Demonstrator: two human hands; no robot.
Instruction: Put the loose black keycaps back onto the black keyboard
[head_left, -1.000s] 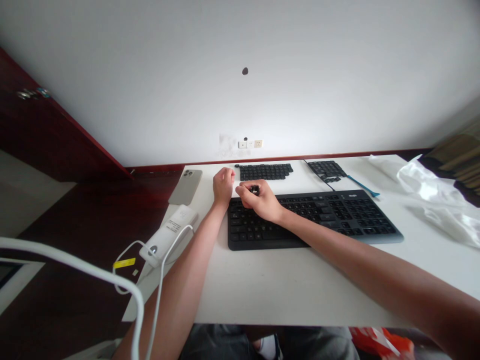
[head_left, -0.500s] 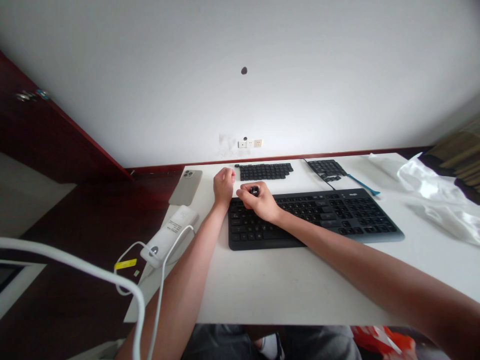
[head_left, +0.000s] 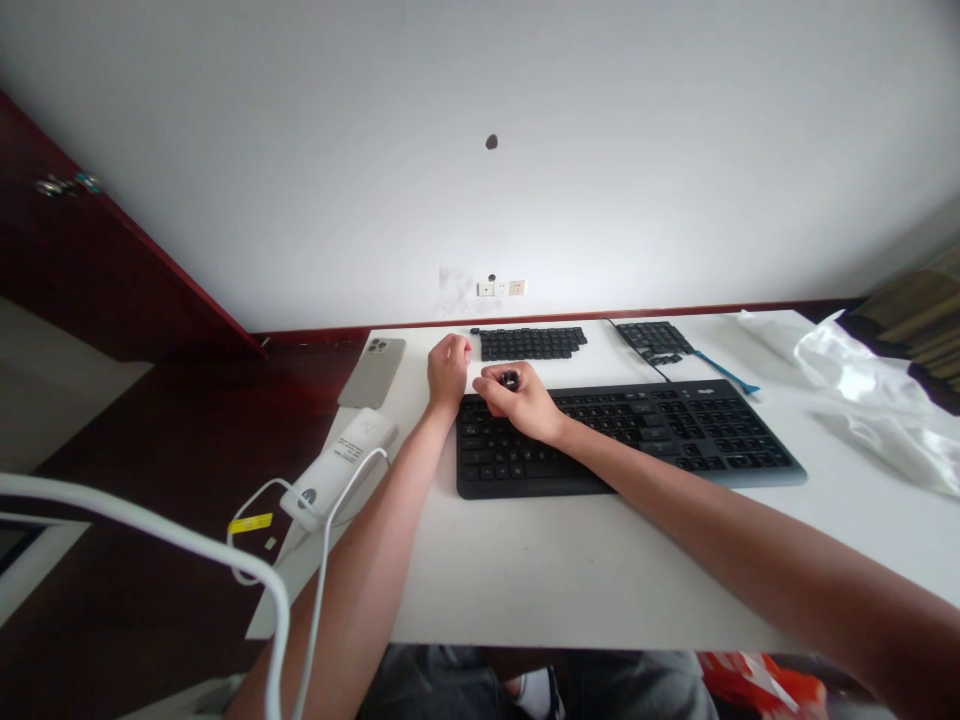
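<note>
A full-size black keyboard [head_left: 637, 430] lies across the white table. Over its upper left part is my right hand [head_left: 517, 395], wrapped round a small dark, shiny, round-ended object [head_left: 510, 380]; only its end shows, so its kind is unclear. My left hand [head_left: 448, 370] is curled closed just beyond the keyboard's far left corner, and whatever it may hold is hidden. Rows of loose black keycaps [head_left: 531, 344] are laid out behind my hands. Another group of keycaps [head_left: 654, 338] sits farther right, near a slim blue tool [head_left: 727, 373].
To the left lie a phone [head_left: 373, 372] and a white power bank [head_left: 341, 465] with a white cable [head_left: 324, 560]. Crumpled translucent plastic [head_left: 847, 360] covers the right side. A wall socket [head_left: 501, 288] is behind the table's back edge.
The view has shifted very slightly. Both hands keep nearly the same position and grip.
</note>
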